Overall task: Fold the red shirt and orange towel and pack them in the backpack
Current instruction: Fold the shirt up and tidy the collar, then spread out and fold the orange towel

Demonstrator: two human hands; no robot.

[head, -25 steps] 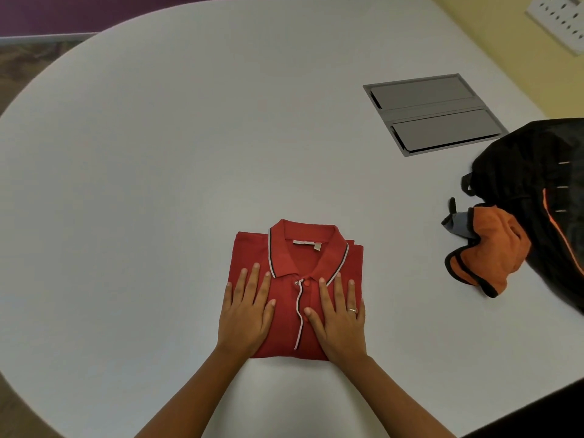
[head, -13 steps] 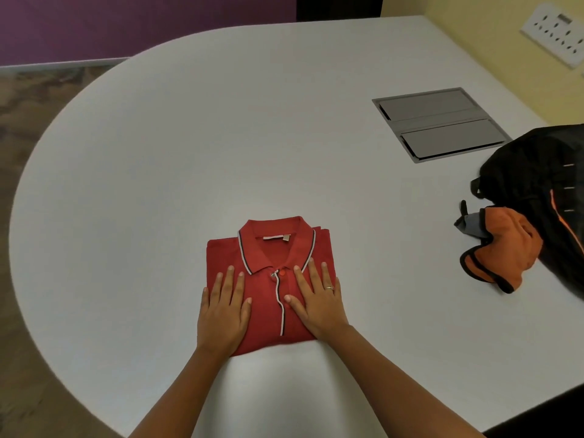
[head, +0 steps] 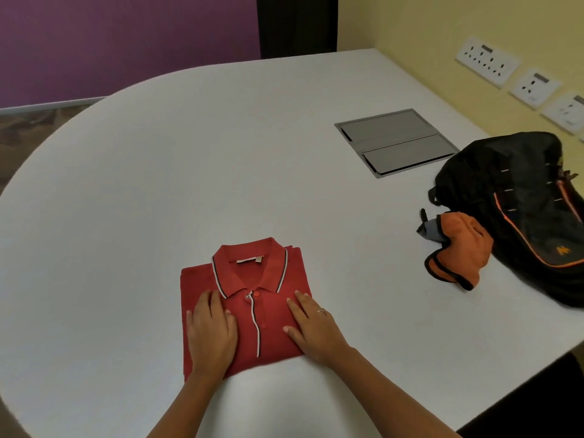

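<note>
A person's left hand (head: 211, 338) and right hand (head: 311, 330) lay flat, fingers straight, on the folded red shirt (head: 241, 306) near the white table's (head: 158, 184) front edge, while the orange towel (head: 458, 251) sat crumpled against the black backpack (head: 518, 203); a careless lift could undo the shirt's folds

Head view, down over table (head: 158, 184)

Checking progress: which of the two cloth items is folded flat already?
The red shirt, a neat rectangle under both hands; the orange towel lies crumpled against the backpack.
</note>
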